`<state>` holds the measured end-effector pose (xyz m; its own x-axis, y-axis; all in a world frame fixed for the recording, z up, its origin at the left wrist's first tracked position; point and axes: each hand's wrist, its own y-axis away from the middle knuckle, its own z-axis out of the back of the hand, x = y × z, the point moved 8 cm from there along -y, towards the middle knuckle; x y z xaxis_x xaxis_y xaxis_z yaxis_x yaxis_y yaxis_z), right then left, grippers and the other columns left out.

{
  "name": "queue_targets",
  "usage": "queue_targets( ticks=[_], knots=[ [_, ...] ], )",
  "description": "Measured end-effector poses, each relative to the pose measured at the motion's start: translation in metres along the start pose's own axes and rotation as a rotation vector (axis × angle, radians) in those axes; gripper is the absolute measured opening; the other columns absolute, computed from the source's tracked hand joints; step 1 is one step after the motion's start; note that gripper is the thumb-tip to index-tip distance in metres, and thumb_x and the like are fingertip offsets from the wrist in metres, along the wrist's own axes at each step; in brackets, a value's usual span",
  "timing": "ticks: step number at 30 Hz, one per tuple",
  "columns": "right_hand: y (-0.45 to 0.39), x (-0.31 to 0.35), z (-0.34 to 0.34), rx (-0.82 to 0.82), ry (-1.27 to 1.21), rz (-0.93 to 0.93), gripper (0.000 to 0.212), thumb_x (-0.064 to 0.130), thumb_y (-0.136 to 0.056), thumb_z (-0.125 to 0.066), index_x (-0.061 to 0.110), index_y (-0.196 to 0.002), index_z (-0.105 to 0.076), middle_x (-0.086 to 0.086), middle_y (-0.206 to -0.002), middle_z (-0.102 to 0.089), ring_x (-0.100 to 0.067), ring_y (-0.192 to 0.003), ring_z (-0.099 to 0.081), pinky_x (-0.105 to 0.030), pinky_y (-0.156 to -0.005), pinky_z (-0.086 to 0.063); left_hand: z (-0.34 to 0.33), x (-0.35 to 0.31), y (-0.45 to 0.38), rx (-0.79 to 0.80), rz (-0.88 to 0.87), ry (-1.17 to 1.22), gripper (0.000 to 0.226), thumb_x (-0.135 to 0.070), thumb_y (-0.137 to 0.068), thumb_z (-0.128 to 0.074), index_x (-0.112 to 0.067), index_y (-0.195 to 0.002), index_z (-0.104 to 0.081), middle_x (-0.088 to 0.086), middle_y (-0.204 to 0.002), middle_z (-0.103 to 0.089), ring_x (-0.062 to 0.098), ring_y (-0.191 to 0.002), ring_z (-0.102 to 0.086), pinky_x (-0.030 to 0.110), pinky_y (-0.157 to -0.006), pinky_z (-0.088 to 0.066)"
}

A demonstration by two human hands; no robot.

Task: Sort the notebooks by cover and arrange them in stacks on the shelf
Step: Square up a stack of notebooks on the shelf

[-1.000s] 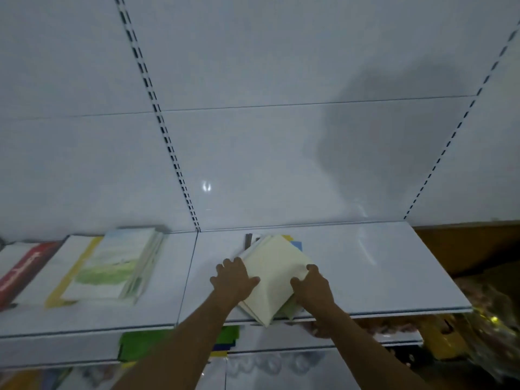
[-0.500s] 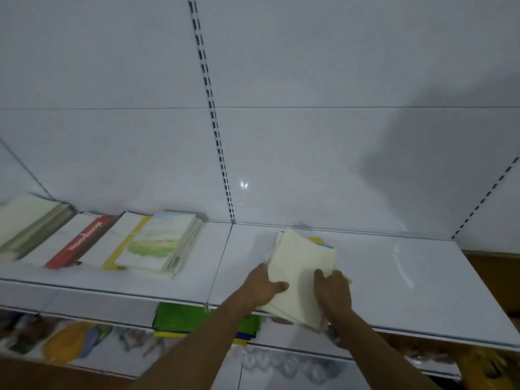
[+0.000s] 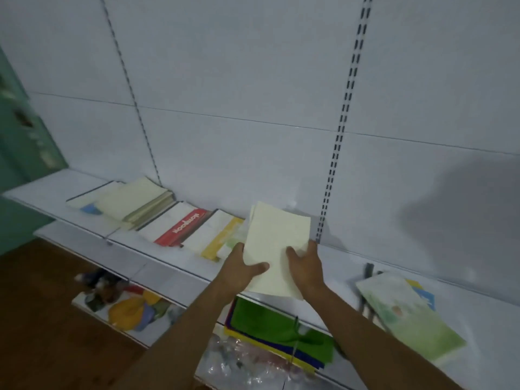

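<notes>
Both my hands hold a cream stack above the shelf, mid-frame.

My left hand [image 3: 242, 270] pinches the cream stack [image 3: 277, 246] with its thumb on the cover; my right hand [image 3: 305, 266] grips the right edge, fingers curled behind. On the shelf [image 3: 332, 263], another cream pile [image 3: 135, 201] lies at left, a red notebook [image 3: 183, 226] and a yellow one [image 3: 222, 239] beside it, a green-cover pile [image 3: 408, 313] at lower right.

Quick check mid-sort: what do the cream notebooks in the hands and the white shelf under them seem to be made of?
Cream notebooks held by the left hand and right hand: thin matte paper or card covers, probably; they show no glare and fan slightly at the top edge. White shelf: smooth, faintly glossy, likely painted metal, given the soft sheen and slotted uprights behind, though laminate is possible.
</notes>
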<state>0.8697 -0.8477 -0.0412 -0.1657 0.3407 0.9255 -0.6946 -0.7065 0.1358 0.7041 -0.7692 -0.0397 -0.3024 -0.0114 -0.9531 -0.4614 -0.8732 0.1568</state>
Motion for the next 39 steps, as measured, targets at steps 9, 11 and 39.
queue_targets(
  ticks=[9,11,39],
  knots=[
    [0.070,0.100,-0.235,0.332,0.136,0.295,0.057,0.030,-0.091,-0.056,0.024,-0.144,-0.034,-0.007,-0.130,-0.058,-0.031,-0.113,-0.057,-0.035,-0.088,-0.045,0.232,0.077,0.068,-0.288,0.067,0.071,0.060,-0.055,-0.079,-0.067,-0.028,-0.127,-0.043,0.001,-0.123,-0.061,0.019,-0.103,-0.063,0.044,-0.080,-0.058],
    [0.091,0.113,-0.283,0.422,0.144,0.323,0.057,0.028,-0.091,-0.056,0.023,-0.144,-0.034,-0.009,-0.131,-0.058,-0.030,-0.114,-0.057,-0.034,-0.088,-0.045,0.271,0.093,0.090,-0.335,0.154,0.100,0.046,-0.055,-0.089,-0.053,-0.036,-0.127,-0.035,0.007,-0.122,-0.056,0.028,-0.100,-0.064,0.040,-0.060,-0.059],
    [0.130,0.245,-0.738,1.028,0.206,0.586,0.052,0.028,-0.093,-0.056,0.016,-0.139,-0.034,-0.005,-0.134,-0.052,-0.023,-0.118,-0.054,-0.023,-0.081,-0.047,0.622,0.198,0.070,-0.929,0.419,0.036,0.039,-0.038,-0.095,-0.052,-0.031,-0.127,-0.032,-0.005,-0.117,-0.050,0.019,-0.102,-0.057,0.030,-0.069,-0.061]
  ],
)
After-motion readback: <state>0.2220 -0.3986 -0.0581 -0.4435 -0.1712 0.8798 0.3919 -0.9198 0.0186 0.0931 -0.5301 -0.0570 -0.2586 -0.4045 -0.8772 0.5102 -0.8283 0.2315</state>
